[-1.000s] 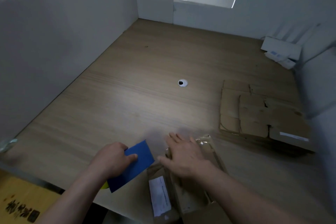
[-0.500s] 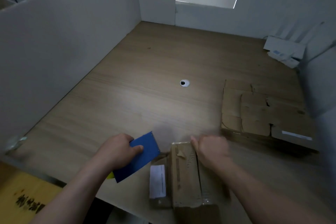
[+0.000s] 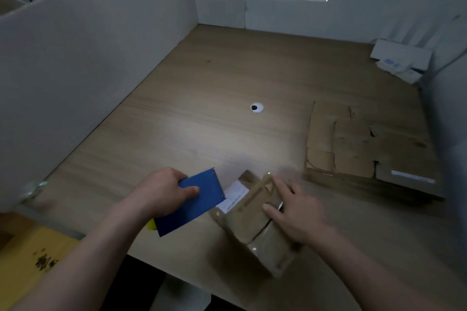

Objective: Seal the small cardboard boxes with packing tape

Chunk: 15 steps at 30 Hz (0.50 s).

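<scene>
As it lies, box (image 3: 246,222), lengthwise far-left

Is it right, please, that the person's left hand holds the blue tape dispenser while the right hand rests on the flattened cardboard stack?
Not quite. The head view shows the right hand resting on the small cardboard box near the table's front edge. The flattened cardboard stack lies apart from it, further right. The left hand does hold the blue tape dispenser.
</scene>
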{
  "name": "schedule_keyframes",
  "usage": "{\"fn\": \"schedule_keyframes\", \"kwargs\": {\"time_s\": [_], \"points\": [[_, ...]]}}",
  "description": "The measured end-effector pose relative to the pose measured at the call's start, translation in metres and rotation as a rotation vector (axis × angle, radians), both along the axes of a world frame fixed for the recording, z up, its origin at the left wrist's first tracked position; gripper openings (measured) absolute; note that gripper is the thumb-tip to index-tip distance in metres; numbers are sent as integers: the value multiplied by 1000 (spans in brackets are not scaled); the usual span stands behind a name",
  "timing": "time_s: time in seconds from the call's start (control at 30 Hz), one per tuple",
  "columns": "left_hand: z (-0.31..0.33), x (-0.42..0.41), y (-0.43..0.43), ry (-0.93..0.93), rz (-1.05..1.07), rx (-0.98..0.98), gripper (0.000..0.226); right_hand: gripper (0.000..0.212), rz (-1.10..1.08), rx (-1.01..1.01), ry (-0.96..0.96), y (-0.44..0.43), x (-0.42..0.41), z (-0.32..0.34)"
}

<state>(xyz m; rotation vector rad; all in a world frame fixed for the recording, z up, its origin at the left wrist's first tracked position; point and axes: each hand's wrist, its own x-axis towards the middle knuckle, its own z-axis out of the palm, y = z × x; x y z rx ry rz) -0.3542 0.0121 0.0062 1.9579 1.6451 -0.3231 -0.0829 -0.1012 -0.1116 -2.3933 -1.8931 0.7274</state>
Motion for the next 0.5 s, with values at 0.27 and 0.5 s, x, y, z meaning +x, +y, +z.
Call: {"fn": "schedule_keyframes", "kwargs": {"time_s": [0.27, 0.5], "points": [[1, -1, 14, -24, -63, -9, 33, 92, -322, -58, -21, -23, -4, 21], [2, -3, 32, -33, -174, -9, 32, 100, -57, 66, -44, -11, -17, 25]]}}
